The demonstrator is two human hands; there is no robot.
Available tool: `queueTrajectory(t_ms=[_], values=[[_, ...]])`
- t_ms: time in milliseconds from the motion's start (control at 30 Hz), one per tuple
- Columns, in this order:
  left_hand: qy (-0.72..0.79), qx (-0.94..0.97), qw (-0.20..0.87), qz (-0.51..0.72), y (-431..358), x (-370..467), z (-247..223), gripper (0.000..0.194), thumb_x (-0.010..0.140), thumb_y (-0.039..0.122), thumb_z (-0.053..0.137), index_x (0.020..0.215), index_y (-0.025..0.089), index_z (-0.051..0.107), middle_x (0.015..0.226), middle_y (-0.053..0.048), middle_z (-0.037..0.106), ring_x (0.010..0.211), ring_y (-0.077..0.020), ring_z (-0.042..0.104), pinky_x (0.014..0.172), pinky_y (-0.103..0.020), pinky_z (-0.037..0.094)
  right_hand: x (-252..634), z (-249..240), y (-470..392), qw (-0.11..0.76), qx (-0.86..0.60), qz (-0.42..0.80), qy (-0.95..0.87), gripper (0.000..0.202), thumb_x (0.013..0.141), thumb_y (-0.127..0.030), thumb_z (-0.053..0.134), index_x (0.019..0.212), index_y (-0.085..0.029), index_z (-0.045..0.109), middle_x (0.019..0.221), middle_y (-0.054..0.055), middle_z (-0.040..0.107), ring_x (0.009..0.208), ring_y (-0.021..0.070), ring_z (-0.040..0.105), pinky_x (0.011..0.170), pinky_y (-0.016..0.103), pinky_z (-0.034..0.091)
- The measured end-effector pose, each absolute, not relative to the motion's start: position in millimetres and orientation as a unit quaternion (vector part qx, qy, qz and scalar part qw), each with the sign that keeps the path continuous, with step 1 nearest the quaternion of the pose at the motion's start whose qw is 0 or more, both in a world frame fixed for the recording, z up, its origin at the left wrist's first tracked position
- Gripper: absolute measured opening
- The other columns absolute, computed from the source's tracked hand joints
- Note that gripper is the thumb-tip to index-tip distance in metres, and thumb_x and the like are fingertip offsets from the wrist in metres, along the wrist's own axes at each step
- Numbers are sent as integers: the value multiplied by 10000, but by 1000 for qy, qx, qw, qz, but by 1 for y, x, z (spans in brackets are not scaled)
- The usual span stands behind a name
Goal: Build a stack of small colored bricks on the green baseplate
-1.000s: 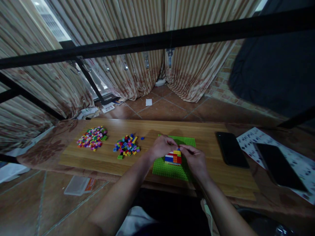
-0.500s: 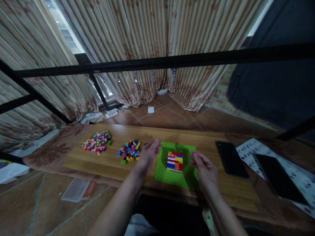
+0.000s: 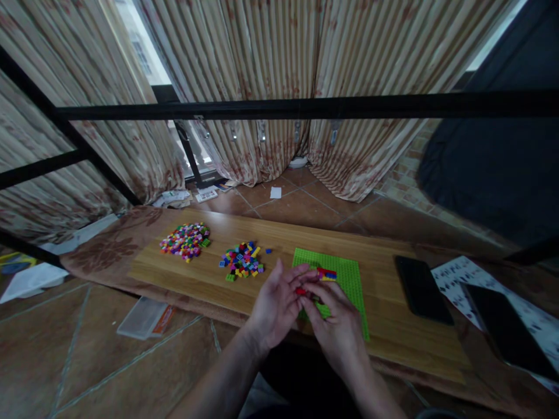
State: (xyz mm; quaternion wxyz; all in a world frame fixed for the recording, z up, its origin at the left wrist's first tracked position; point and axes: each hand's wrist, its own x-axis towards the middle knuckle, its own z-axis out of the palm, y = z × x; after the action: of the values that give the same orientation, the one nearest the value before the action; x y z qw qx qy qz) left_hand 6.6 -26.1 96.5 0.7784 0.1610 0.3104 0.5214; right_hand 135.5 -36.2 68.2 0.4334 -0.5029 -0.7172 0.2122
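My left hand (image 3: 276, 302) is turned palm up, its fingers stretched out and loosely spread. At that palm, my right hand (image 3: 336, 317) pinches a small red toy brick (image 3: 300, 291) between thumb and fingertips. Both hands hover over the green baseplate (image 3: 351, 285). Behind them, on the plate, lies a layer of joined multicoloured bricks (image 3: 328, 273), of which only the far part in red, blue and yellow shows. Whether further bricks lie in the left palm I cannot tell.
Left of the hands on the wooden board (image 3: 174, 278) lie a mixed brick pile (image 3: 242, 260) and a larger brick heap (image 3: 186, 240). A lone blue brick (image 3: 268, 251) sits nearby. A black phone (image 3: 423, 289), a printed sheet (image 3: 458, 269) and a dark tablet (image 3: 509, 323) lie right.
My hands have come together over the baseplate, now covering most of the built bricks. A red brick now shows in the right fingertips. The camera view has shifted slightly.
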Motion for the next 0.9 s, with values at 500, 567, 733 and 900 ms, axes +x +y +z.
queueTrajectory(t_ms=[500, 567, 733, 900], values=[[514, 386, 616, 455, -40, 14, 56, 306, 724, 444, 674, 748, 139, 649, 686, 0, 585, 651, -115, 521, 626, -233, 425, 148, 41, -39, 414, -516, 164, -732, 178, 897, -258, 516, 987, -257, 669, 988, 55, 651, 906, 196, 626, 785, 340, 531], [519, 427, 609, 421, -41, 14, 52, 311, 766, 441, 620, 707, 136, 639, 616, 14, 541, 589, -100, 478, 577, -224, 392, 151, 36, -42, 404, -518, 168, -735, 193, 903, -249, 502, 997, -257, 671, 978, 56, 654, 881, 192, 634, 771, 331, 534], [528, 452, 605, 390, -35, 17, 53, 263, 789, 402, 583, 738, 152, 649, 626, 22, 544, 582, -95, 466, 571, -217, 373, 158, 32, -41, 413, -522, 179, -724, 201, 903, -262, 504, 1029, -257, 661, 1004, 57, 657, 914, 195, 636, 794, 334, 533], [511, 485, 592, 391, -25, 25, 55, 261, 817, 378, 546, 719, 154, 638, 602, 28, 524, 580, -98, 457, 569, -216, 369, 169, 35, -31, 429, -514, 190, -718, 156, 890, -290, 539, 983, -264, 661, 983, 39, 655, 907, 185, 630, 784, 329, 528]])
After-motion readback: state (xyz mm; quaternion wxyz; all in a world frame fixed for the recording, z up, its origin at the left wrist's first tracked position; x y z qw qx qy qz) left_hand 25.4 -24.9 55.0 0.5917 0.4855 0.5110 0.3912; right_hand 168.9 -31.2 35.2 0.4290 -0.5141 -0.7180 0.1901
